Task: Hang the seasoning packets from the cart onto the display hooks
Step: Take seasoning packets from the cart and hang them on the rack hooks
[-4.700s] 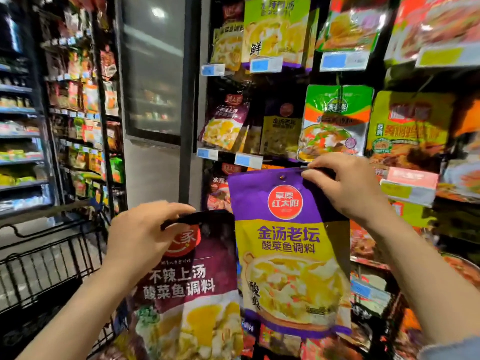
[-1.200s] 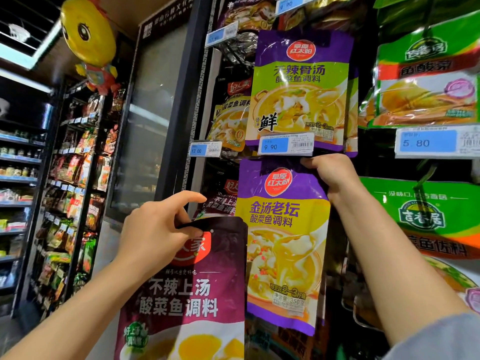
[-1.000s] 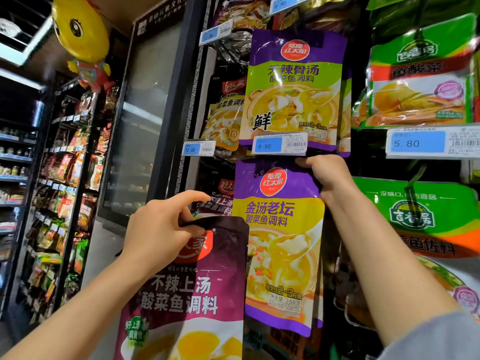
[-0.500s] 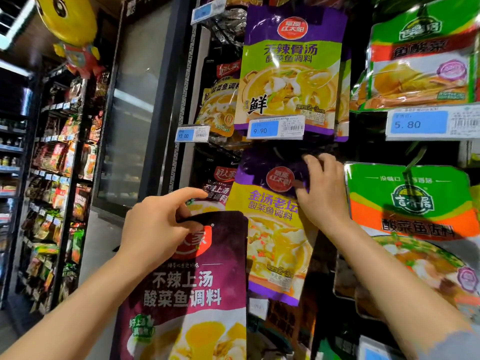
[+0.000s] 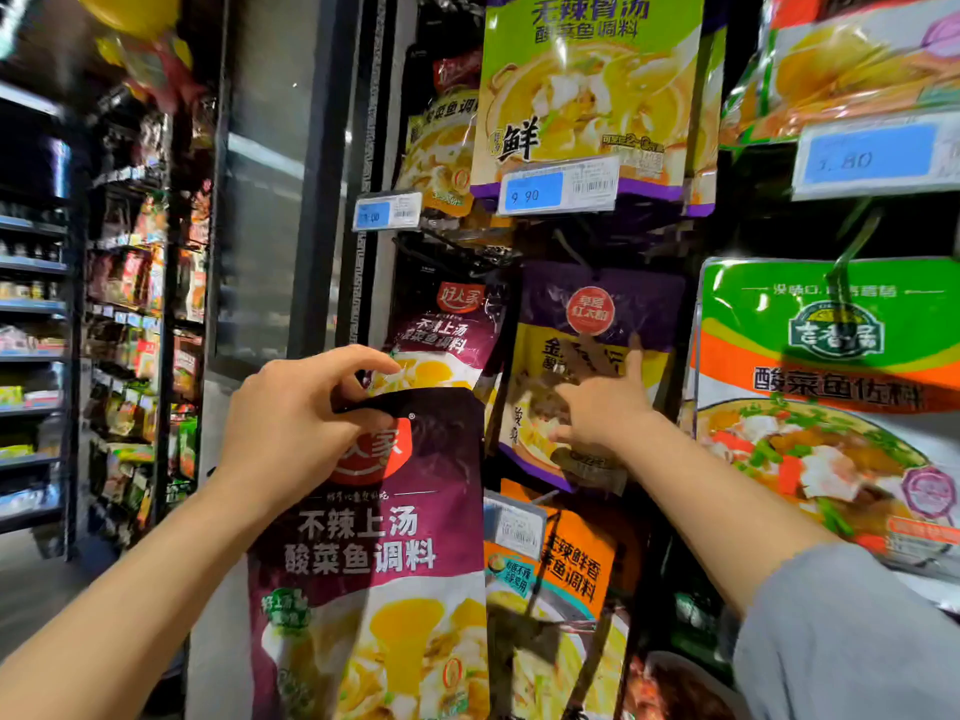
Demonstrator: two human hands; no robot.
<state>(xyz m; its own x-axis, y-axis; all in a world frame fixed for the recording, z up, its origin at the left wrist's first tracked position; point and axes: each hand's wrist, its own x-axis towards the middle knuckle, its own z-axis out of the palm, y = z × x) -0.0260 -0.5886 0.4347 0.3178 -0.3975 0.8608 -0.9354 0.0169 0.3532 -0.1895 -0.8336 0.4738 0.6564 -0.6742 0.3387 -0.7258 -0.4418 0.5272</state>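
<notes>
Before the display rack, the left hand (image 5: 291, 433) pinches the maroon seasoning packet (image 5: 374, 558) by its top; the right hand (image 5: 602, 407), fingers loose, touches the hanging purple-and-yellow packet (image 5: 587, 366).

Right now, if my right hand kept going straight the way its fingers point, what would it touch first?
Probably the purple-and-yellow seasoning packet hanging on the display. The right hand is open, fingers reaching toward its front; whether they already touch is unclear.

A grocery shop: seasoning packets (image 5: 587, 90) hang over blue price tags (image 5: 558, 187), beside stocked shelves (image 5: 31, 309).
</notes>
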